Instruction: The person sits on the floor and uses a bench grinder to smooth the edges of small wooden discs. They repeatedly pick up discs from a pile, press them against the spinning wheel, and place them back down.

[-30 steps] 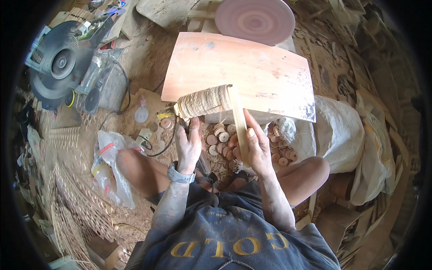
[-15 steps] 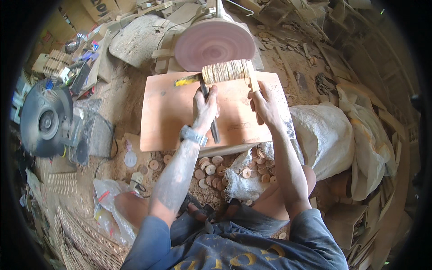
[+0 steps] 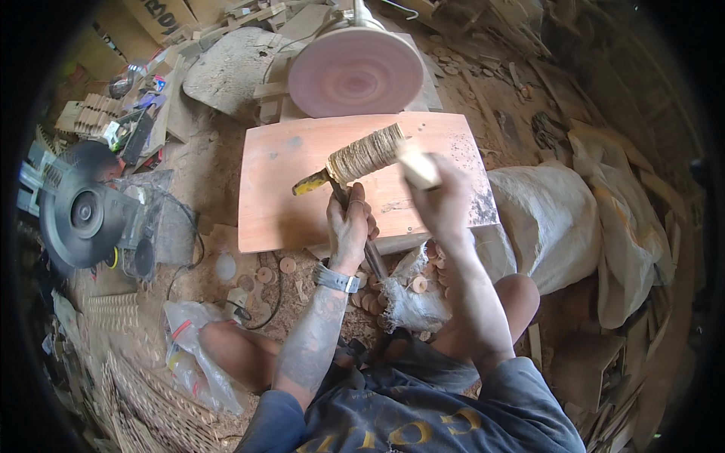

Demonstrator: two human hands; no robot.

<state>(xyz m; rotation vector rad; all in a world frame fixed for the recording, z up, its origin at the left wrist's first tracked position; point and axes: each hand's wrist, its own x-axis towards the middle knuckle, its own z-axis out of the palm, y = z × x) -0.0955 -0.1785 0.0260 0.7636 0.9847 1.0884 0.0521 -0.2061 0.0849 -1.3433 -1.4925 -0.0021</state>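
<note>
My left hand (image 3: 350,226) is closed around a dark bar (image 3: 375,260) that slants down toward my lap. At the bar's upper end is a ridged tan cylinder (image 3: 365,155) that looks like a row of thin wooden discs, tilted over the board. A yellow-and-black piece (image 3: 310,183) sticks out from its left end. My right hand (image 3: 445,200), smeared by motion, is closed on a pale wooden piece (image 3: 418,166) close to the cylinder's right end. Whether that piece touches the cylinder, I cannot tell.
A flat wooden board (image 3: 272,219) lies in front of me, with a large pinkish disc sander (image 3: 355,75) behind it. At left stands a saw-like machine with a dark round blade (image 3: 83,215). White sacks (image 3: 551,219) lie at right; loose wooden discs (image 3: 288,265) lie on the floor.
The cylinder has come down toward me, away from the disc sander, and tilted with its right end up. My right hand has moved lower, turning the wooden piece.
</note>
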